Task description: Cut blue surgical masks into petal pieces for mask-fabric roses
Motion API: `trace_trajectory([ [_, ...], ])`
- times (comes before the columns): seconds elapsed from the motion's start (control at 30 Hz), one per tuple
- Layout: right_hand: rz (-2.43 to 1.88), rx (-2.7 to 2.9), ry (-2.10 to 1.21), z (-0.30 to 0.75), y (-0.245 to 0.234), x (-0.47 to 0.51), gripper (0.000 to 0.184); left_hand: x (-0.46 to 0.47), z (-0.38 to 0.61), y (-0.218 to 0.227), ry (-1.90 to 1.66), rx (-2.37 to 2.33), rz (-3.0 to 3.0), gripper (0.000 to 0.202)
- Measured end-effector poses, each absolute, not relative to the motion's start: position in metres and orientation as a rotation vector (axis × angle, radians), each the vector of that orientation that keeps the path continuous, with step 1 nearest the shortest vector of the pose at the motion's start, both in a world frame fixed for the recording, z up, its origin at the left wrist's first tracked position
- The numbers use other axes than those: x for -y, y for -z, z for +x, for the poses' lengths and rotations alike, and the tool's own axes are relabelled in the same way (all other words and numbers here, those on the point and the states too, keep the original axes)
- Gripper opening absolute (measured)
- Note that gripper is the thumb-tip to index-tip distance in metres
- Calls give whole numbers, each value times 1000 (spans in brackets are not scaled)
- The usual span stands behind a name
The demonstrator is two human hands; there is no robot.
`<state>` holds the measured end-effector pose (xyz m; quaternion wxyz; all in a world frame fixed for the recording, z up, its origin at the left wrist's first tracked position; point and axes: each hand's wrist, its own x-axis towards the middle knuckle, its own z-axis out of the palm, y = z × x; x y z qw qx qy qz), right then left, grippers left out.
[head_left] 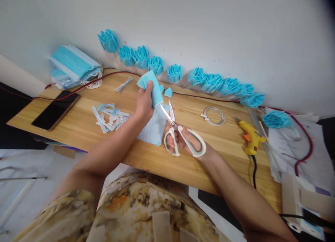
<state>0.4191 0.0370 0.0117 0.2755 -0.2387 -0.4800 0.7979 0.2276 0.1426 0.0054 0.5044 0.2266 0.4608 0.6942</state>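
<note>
My left hand is closed on a folded blue piece of mask fabric, held up above the wooden table. My right hand grips white-handled scissors whose blades stand slightly apart, their tips pointing up-left close to the fabric. Under both hands a larger blue fabric sheet lies flat on the table. A small blue cut-off piece rests just beyond the fabric.
Blue fabric roses line the wall. A stack of face masks and a phone lie at the left, scraps beside them. A tape ring, yellow glue gun and red cable lie right.
</note>
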Motion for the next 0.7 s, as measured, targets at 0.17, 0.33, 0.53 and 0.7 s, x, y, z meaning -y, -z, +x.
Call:
trace_trajectory([
  [0.17,-671,1248,-2147,420,-7,-38,58,-140,234,-9,-1726,-1114,578,28],
  [0.33,-705,1246,-2166,422,-6,-39,60,-138,237,-12,-1749,-1095,597,23],
  [0.53,-743,1195,-2154,422,-6,-39,59,-137,234,-13,-1774,-1109,628,27],
  [0.7,-745,1205,-2174,423,-5,-39,58,-136,237,-10,-1753,-1102,613,21],
])
